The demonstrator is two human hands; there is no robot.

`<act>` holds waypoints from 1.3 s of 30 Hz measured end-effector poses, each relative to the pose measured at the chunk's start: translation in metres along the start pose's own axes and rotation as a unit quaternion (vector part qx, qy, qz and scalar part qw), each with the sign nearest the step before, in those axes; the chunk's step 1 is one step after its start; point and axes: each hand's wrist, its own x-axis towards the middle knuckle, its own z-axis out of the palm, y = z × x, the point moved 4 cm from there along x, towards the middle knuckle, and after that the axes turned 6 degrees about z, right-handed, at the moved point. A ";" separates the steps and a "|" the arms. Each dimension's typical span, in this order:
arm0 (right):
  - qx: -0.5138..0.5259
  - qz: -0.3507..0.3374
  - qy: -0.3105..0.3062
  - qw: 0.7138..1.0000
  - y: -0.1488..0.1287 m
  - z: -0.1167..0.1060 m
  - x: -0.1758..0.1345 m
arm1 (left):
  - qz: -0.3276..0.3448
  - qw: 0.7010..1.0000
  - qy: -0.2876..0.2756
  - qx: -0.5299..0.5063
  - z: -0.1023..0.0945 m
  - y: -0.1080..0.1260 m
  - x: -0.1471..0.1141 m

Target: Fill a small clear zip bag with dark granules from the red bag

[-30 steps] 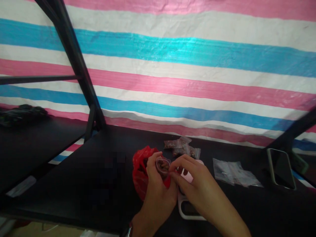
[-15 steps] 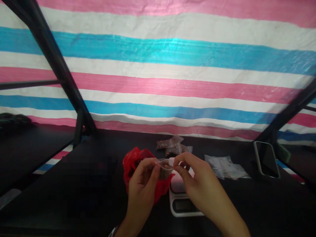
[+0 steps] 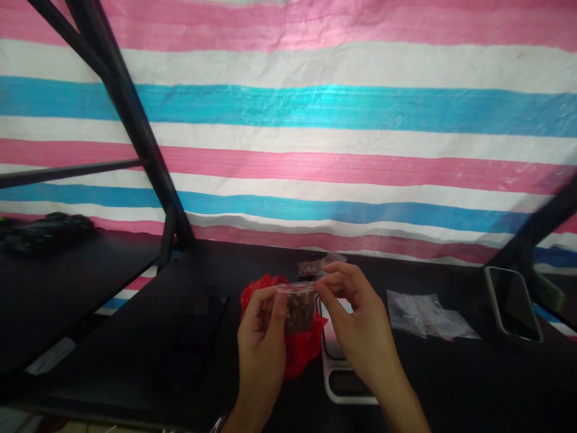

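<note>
A small clear zip bag [image 3: 299, 310] with brownish bits in it hangs between my two hands. My left hand [image 3: 262, 331] pinches its top left corner between thumb and fingers. At the top right corner, my right hand [image 3: 354, 319] grips the same zip edge. Just behind and below the bag lies a crumpled red plastic bag [image 3: 300, 355], partly covered by my left hand. A white kitchen scale [image 3: 336, 385] sits under my right hand, which hides much of its plate and right side.
Filled zip bags [image 3: 313, 266] lie beyond my hands. Flat clear bags [image 3: 426, 316] are spread to the right, beside a phone [image 3: 514, 304] lying on the black table [image 3: 148, 355]. Black frame bars [image 3: 135, 129] and a striped tarp [image 3: 342, 174] stand behind.
The zip bag's mouth, spread apart before, now looks flattened straight, and its filled body shows more fully. My right hand's fingers have moved along its top edge. The view has shifted left.
</note>
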 end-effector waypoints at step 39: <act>-0.041 0.025 -0.028 0.998 0.023 0.027 0.001 | -0.099 0.986 -0.116 -0.074 0.015 -0.022 0.020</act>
